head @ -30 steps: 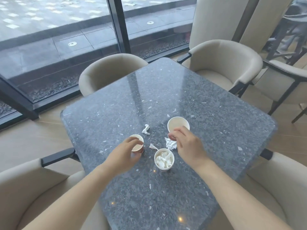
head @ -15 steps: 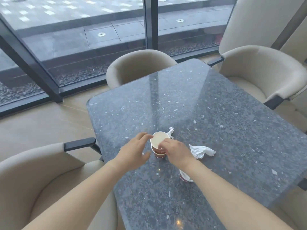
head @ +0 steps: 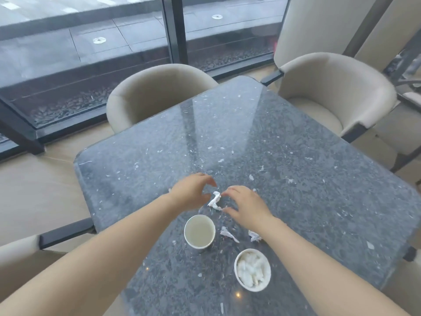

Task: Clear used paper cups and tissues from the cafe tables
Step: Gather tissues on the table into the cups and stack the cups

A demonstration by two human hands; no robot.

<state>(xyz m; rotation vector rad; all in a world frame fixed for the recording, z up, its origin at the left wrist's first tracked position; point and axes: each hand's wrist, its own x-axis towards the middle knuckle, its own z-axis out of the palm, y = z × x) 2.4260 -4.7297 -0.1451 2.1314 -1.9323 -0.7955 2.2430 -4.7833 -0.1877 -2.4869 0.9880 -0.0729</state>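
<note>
Tall glass windows (head: 91, 53) in dark frames run along the far side of the room, with grey paving outside. On a pale wooden floor (head: 34, 190) stands a dark grey, white-flecked polished stone desk (head: 296, 179). Beige upholstered armchairs with dark arm ends are drawn up to it, one on the far side (head: 157, 92), one at the right (head: 330, 87) and one at the near left (head: 18, 258).

In the head view, both bare forearms reach over the desk from the near edge. A crumpled white tissue (head: 215, 200) lies on the stone between the two hands. The left hand (head: 191, 192) is just left of it, its fingers (head: 206, 179) gently curved and apart, holding nothing. The right hand (head: 248, 206) is just right of it. Its forefinger tip is at the tissue's upper end and its thumb is beside the lower end, the two spread wide. I cannot tell whether they grip the tissue yet.

Nearer the person, an upright white paper cup with nothing inside (head: 199, 231) stands on the desk. A small torn scrap of white tissue (head: 227, 233) lies just to its right. Another crumpled white wad (head: 254, 236) shows partly under the right wrist. Closest to the near edge stands a second white paper cup stuffed with white tissues (head: 252, 269).
</note>
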